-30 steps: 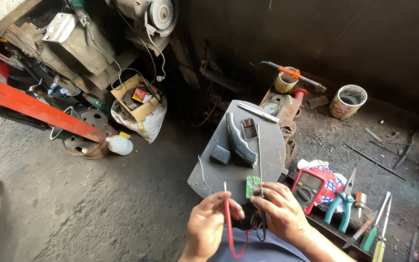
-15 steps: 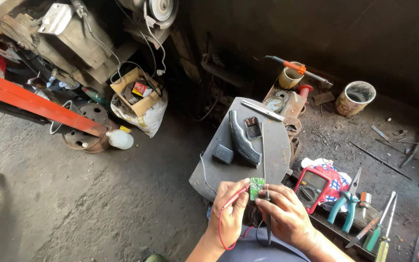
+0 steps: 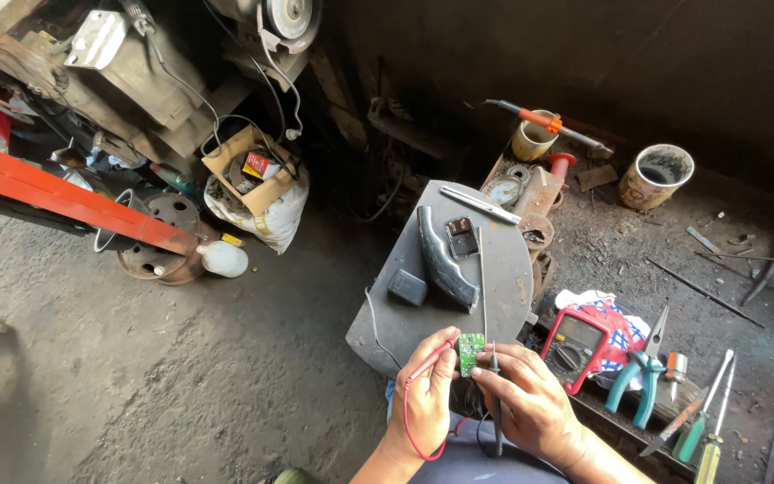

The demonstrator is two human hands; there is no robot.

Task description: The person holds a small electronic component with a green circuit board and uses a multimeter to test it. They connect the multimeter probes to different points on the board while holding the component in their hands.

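— What's nearest the camera?

— Both hands, low in the frame. The left hand point(image 3: 427, 394) pinches a small green circuit board point(image 3: 470, 350) between thumb and fingers, its grip narrow on the board's left edge, with the red probe lead point(image 3: 416, 421) looping down past the wrist. The right hand point(image 3: 530, 403) has its grip closed round a black probe point(image 3: 494, 399), held upright with the tip touching the board's right side.

— And where does the board sit?

— In the air between the two hands, just in front of the near edge of the grey counter point(image 3: 503, 278).

— What lies on that counter?

— A small dark block point(image 3: 407, 287), a curved black plastic housing point(image 3: 445, 260), a small dark square part point(image 3: 461, 237) and a flat metal strip point(image 3: 480, 204) near the far edge.

— To the right?

— A red multimeter point(image 3: 575, 345) resting on a patterned cloth point(image 3: 615, 323), then teal-handled pliers point(image 3: 638, 376) and green and yellow screwdrivers point(image 3: 705, 430).

— Further off?

— A soldering iron with an orange collar point(image 3: 539, 119) lying across a yellowish cup point(image 3: 532, 139), a dirty pot point(image 3: 657, 175) on the floor, an open cardboard box point(image 3: 253, 170) atop a white sack, and a red metal bar point(image 3: 64, 197) at the left.
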